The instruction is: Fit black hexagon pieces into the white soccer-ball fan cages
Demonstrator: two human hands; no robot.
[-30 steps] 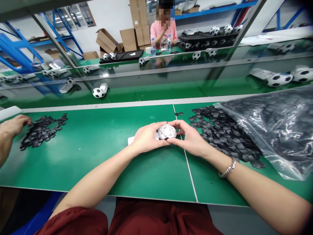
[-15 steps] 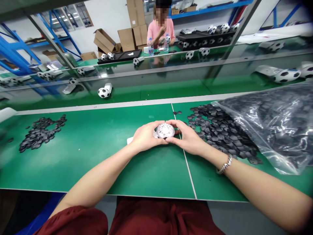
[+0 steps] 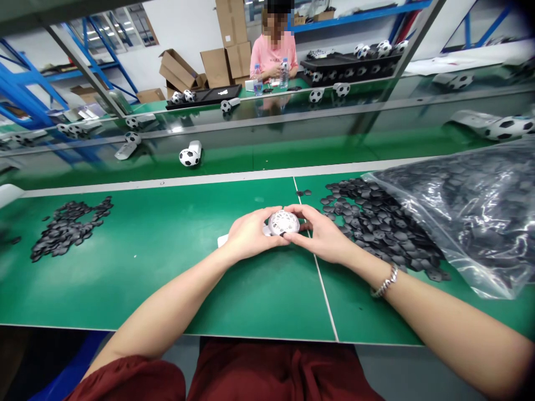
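As left hand (image 3: 247, 235) and right hand (image 3: 326, 236) pinch a white ball (image 3: 284, 221) in their grip, any turn calls for even pressure.

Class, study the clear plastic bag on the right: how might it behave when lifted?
The clear plastic bag would likely sag and shift shape, as its film looks thin and wrinkled. Packed with many dark pieces, it may feel fairly weighty. Loose pieces beside it hint it could spill.
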